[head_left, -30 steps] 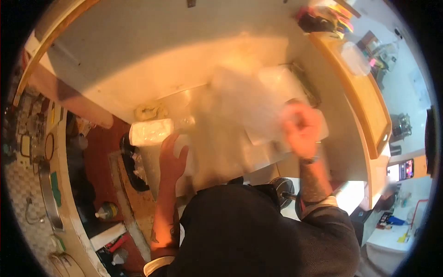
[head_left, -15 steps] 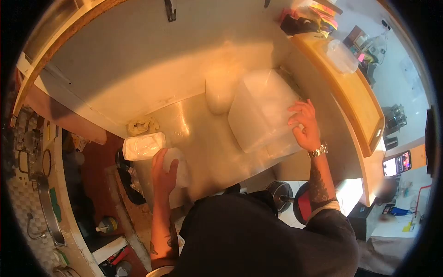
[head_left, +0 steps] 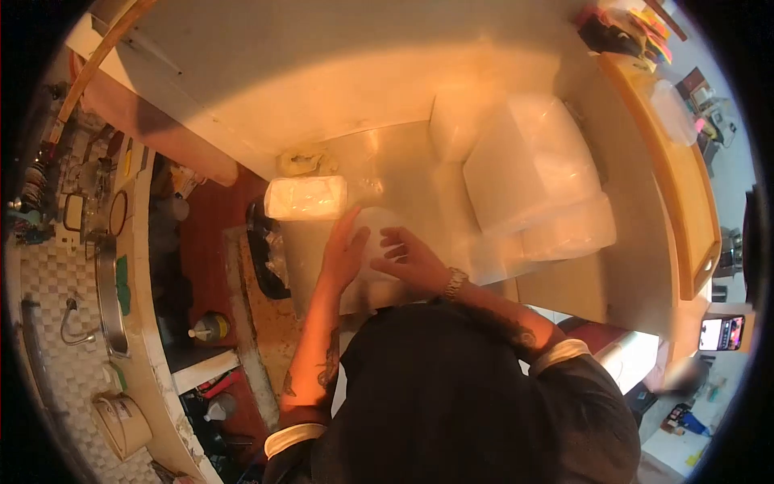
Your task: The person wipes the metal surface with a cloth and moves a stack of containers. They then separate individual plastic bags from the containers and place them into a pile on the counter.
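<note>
My left hand rests along the left edge of a small, pale translucent plastic piece at the near side of the work surface. Its fingers are stretched out, with the thumb apart. Across from it, my right hand is at the piece's right side, fingers spread and slightly bent. Just beyond my left fingertips lies a white plastic-wrapped package. Over to the right stands a large block-shaped translucent white plastic stack, with a smaller rounded plastic piece at its near end.
A crumpled yellowish cloth lies behind the package. Another pale upright plastic form stands against the back wall. A wooden tray-like ledge runs along the right, holding a clear container. To the left are a sink and counter.
My right hand has moved left from the large plastic stack to the small translucent piece beside my left hand. My left hand stays by that piece. The view has shifted.
</note>
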